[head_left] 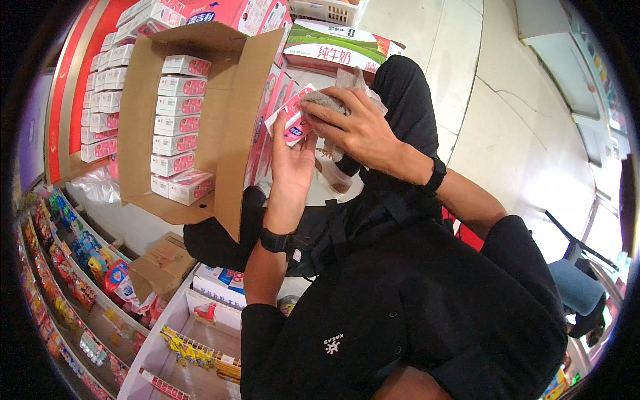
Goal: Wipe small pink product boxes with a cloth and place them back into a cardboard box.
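Note:
My left hand point(293, 162) holds a small pink and white carton point(292, 117), tilted, with its fingers under and along it. My right hand point(352, 122) is shut on a grey cloth point(325, 101) that lies against the carton's upper end; part of the cloth hangs beyond the fingers. Just left of my hands stands an open cardboard box point(229, 117) with its flaps spread. Inside it, a column of similar cartons point(176, 125) lines one side, with cardboard showing beside them.
More cartons are stacked point(102, 95) left of the box. Beyond my hands are a green and white milk case point(335, 47) and a white plastic basket point(325, 11). Shelves of packaged snacks point(85, 250) curve along the lower left, near a small cardboard box point(162, 262). Pale floor tiles point(505, 125) lie at right.

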### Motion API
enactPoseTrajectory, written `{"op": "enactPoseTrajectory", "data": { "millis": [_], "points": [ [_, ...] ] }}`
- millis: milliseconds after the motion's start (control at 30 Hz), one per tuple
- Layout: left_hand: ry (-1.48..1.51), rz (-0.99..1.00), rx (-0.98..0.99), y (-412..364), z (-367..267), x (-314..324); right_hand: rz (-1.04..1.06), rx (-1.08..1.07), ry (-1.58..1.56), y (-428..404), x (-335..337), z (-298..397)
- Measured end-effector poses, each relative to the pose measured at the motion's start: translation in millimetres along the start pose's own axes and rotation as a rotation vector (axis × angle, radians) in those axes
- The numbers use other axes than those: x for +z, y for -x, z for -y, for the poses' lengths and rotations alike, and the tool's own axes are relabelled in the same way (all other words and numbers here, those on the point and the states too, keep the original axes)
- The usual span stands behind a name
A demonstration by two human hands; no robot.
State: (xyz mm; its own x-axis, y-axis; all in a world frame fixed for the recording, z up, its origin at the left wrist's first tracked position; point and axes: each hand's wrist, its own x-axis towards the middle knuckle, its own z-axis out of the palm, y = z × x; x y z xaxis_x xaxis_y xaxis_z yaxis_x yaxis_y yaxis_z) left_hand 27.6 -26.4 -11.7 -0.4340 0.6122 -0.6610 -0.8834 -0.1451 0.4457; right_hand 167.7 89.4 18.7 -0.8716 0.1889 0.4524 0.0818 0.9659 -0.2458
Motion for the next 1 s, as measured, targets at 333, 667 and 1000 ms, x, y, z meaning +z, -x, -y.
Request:
{"op": "enactPoseTrajectory", "data": {
  "millis": [333,667,1000],
  "points": [
    [0.150,-0.024,0.101,-1,-17,12,-0.092,0.236,-0.109,15,10,-25],
    [-0.180,0.331,0.279,-6,-14,14,-0.365,0.831,-1.360,-17,23,-16],
    [-0.002,0.314,0.095,-16,-16,8,-0.524,0.925,-1.504,-11,-35,-27]
  ]
}}
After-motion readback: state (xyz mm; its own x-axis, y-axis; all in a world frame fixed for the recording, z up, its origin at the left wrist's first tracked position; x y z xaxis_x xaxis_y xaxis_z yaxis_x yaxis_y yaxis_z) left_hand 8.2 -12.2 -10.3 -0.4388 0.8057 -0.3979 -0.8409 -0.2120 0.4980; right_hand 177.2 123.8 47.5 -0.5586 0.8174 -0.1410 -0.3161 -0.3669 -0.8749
